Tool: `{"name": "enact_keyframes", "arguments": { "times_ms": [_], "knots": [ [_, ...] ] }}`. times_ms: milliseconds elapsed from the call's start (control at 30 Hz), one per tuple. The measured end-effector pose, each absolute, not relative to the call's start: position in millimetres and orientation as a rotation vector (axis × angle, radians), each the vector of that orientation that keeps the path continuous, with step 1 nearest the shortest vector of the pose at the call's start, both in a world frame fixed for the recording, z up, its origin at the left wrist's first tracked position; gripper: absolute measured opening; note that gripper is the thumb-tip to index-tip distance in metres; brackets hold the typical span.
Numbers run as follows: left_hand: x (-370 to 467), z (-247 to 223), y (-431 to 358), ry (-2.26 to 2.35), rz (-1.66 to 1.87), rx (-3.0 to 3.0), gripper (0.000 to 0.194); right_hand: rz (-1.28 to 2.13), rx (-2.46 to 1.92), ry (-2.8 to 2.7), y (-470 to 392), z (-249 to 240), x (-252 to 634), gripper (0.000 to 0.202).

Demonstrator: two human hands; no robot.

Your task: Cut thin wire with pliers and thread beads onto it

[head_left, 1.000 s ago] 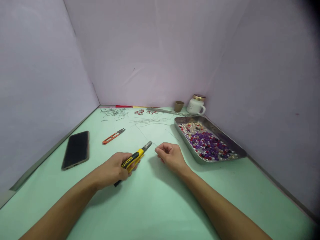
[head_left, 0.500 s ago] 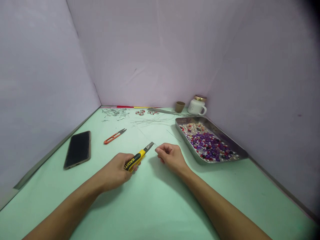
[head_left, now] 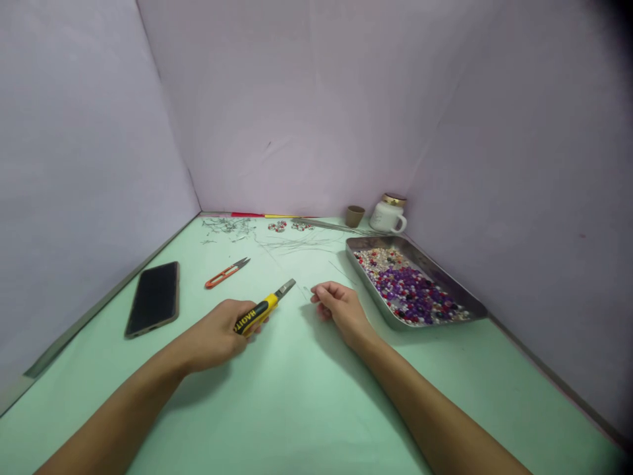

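My left hand (head_left: 217,335) is wrapped round a pair of pliers (head_left: 264,307) with black-and-yellow handles and a short metal tip pointing up and right. My right hand (head_left: 343,311) is left of the bead tray, thumb and forefinger pinched on a thin wire (head_left: 305,291). The wire is faint, and its end at the fingertips is hard to make out. A small gap lies between the pliers' tip and the right fingertips.
A metal tray (head_left: 383,310) holds purple, red and pale beads. Orange thread snips (head_left: 225,275) and a phone (head_left: 154,298) lie left. Behind are loose wires (head_left: 301,245), beaded rings (head_left: 277,226), wire scraps (head_left: 230,227), a brown cup (head_left: 355,216) and a lidded white mug (head_left: 387,216).
My left hand has drawn the pliers slightly left and down, widening the gap to my right hand. My right hand has shifted a little right, its fingers slightly more spread.
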State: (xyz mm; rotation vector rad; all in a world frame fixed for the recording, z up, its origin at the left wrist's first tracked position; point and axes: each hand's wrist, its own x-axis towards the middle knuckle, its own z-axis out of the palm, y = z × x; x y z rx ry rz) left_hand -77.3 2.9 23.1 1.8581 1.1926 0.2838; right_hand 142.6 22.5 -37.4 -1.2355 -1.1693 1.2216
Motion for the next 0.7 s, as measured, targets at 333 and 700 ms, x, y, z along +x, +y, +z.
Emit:
{"name": "enact_keyframes", "arguments": {
  "times_ms": [333, 700],
  "knots": [
    [-89, 43, -6, 0.712, 0.045, 1.849, 0.043, 0.146, -0.837, -2.092, 7, -10, 154, 0.026],
    [-100, 51, -4, 0.521, 0.399, 1.429, 0.015, -0.399, -0.952, -1.454, -25, 24, 168, 0.026]
  ]
}}
